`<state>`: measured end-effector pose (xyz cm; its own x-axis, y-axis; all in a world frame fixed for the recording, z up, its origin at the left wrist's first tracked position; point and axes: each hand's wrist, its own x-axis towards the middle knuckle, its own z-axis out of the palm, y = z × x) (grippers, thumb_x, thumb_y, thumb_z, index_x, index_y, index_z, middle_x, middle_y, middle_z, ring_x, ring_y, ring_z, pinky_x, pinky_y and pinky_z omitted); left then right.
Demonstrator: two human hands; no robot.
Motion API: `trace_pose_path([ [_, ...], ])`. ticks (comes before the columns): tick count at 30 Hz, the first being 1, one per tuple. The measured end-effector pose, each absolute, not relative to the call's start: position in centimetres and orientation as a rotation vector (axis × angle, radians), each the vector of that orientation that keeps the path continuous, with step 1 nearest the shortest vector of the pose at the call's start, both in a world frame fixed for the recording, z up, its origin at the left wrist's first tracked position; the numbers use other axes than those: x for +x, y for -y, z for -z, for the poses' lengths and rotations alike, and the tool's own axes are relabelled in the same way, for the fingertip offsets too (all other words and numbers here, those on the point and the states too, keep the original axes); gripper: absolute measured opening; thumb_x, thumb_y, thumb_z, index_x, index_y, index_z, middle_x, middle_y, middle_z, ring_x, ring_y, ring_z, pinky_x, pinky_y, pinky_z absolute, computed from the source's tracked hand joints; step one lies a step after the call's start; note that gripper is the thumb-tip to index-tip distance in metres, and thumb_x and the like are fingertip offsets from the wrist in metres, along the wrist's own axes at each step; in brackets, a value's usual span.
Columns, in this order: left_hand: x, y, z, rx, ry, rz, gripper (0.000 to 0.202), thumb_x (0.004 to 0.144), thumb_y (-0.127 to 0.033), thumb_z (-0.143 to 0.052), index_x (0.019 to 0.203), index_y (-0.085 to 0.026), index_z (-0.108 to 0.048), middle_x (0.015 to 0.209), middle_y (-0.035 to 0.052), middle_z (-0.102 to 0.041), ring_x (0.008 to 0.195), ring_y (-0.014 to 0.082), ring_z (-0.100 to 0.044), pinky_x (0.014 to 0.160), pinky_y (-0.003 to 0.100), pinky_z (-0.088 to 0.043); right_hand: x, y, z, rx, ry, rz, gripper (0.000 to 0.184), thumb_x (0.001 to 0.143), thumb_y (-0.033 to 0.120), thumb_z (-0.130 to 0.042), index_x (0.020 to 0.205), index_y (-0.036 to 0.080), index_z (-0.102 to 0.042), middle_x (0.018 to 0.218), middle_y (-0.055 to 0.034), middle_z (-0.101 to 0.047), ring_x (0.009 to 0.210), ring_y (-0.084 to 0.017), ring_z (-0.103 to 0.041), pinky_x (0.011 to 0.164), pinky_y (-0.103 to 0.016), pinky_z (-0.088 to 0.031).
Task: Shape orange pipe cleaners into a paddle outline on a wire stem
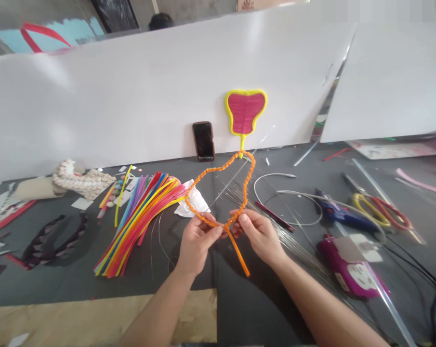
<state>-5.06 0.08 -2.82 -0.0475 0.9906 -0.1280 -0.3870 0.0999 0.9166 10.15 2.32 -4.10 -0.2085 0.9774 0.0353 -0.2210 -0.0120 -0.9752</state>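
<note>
An orange pipe cleaner (249, 180), twisted like a rope and bent into a rounded loop, is held up in front of me. My left hand (198, 243) pinches the lower left of the loop between thumb and fingers. At the lower right, my right hand (259, 236) closes on the same loop, close to where its ends cross. A straight orange tail (239, 253) hangs down between my hands. Just beyond the loop's top, a yellow-edged, dark pink paddle shape (244, 113) on a yellow stem leans against the white board (131, 96).
Left are a bundle of coloured pipe cleaners (141, 224) and a dark headband (55, 246). A phone (204, 140) leans on the board. To the right lie metal wires (293, 241), a blue glue gun (344, 212), scissors (384, 212) and a magenta power strip (351, 270) with cables.
</note>
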Motion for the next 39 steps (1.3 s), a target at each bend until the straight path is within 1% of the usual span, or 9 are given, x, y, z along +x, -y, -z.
trace_pose_path([
  [3,-5.3,-0.3,2.5,0.743,-1.022,-1.383,0.025,0.068,-0.021,-0.074,0.082,-0.018,-0.053,0.072,-0.0015,-0.067,0.070,0.0147,-0.066,0.067,0.029,-0.055,10.3,-2.0,4.3,-1.001,1.505,-1.029,0.017,0.088,0.028,-0.051,0.100,0.023,-0.062,0.087,-0.0044,-0.065,0.066,-0.014,-0.061,0.062,-0.029,-0.052],
  [5,-5.5,-0.4,2.5,0.708,-1.026,-1.402,0.026,0.067,-0.021,-0.074,0.081,-0.018,-0.053,0.071,-0.0009,-0.067,0.068,0.0145,-0.066,0.066,0.028,-0.055,10.3,-1.8,4.3,-0.946,1.674,-0.788,0.022,0.086,0.019,-0.052,0.105,0.026,-0.061,0.097,-0.0055,-0.064,0.080,-0.017,-0.063,0.069,-0.030,-0.052],
  [7,-5.6,-0.5,2.6,0.685,-1.027,-1.409,0.027,0.066,-0.020,-0.075,0.082,-0.017,-0.053,0.072,-0.0005,-0.068,0.067,0.0137,-0.065,0.065,0.027,-0.055,10.3,-1.7,4.3,-0.855,1.805,-0.649,0.028,0.085,0.014,-0.052,0.108,0.028,-0.061,0.100,-0.0057,-0.064,0.087,-0.018,-0.062,0.073,-0.029,-0.053],
  [11,-5.5,-0.4,2.9,0.677,-1.021,-1.391,0.028,0.067,-0.020,-0.075,0.083,-0.017,-0.053,0.073,0.0003,-0.068,0.067,0.0136,-0.065,0.064,0.027,-0.055,10.4,-1.9,4.3,-0.756,1.909,-0.526,0.029,0.084,0.010,-0.054,0.107,0.027,-0.063,0.095,-0.0054,-0.064,0.084,-0.015,-0.063,0.071,-0.026,-0.054],
  [16,-5.2,-0.3,3.1,0.757,-1.045,-1.368,0.024,0.069,-0.021,-0.073,0.084,-0.017,-0.054,0.073,0.0009,-0.069,0.069,0.0137,-0.065,0.067,0.028,-0.054,10.5,-2.1,4.3,-0.729,1.933,-0.413,0.024,0.082,0.007,-0.057,0.098,0.023,-0.066,0.092,-0.0062,-0.066,0.082,-0.015,-0.064,0.071,-0.025,-0.054],
  [22,-5.0,0.1,2.7,0.936,-1.108,-1.322,0.019,0.070,-0.020,-0.071,0.080,-0.016,-0.055,0.071,0.0000,-0.068,0.067,0.0113,-0.063,0.070,0.025,-0.051,10.8,-2.0,4.3,-0.772,1.943,-0.368,0.019,0.084,0.007,-0.054,0.093,0.020,-0.064,0.103,-0.0079,-0.068,0.089,-0.016,-0.066,0.078,-0.026,-0.054],
  [30,-4.7,0.6,2.7,1.093,-1.184,-1.266,0.013,0.072,-0.020,-0.069,0.079,-0.017,-0.057,0.074,-0.0009,-0.063,0.070,0.0114,-0.061,0.066,0.021,-0.048,10.4,-1.8,3.7,-0.902,1.881,-0.435,0.006,0.087,0.016,-0.053,0.086,0.021,-0.058,0.077,-0.0026,-0.068,0.067,-0.013,-0.064,0.062,-0.023,-0.051],
  [36,-4.5,0.9,2.9,1.100,-1.214,-1.267,0.012,0.072,-0.019,-0.069,0.078,-0.018,-0.058,0.077,-0.0018,-0.062,0.069,0.0098,-0.060,0.065,0.019,-0.048,10.2,-1.4,4.1,-1.061,1.746,-0.481,0.005,0.082,0.019,-0.058,0.085,0.021,-0.055,0.069,0.0014,-0.065,0.053,-0.010,-0.059,0.052,-0.021,-0.048],
  [39,-4.3,0.7,2.8,1.052,-1.193,-1.274,0.014,0.070,-0.019,-0.070,0.077,-0.017,-0.058,0.075,-0.0020,-0.062,0.068,0.0098,-0.060,0.065,0.020,-0.048,10.2,-1.5,4.0,-1.069,1.799,-0.478,0.003,0.084,0.018,-0.055,0.083,0.021,-0.056,0.067,0.0013,-0.065,0.053,-0.011,-0.059,0.054,-0.022,-0.048],
])
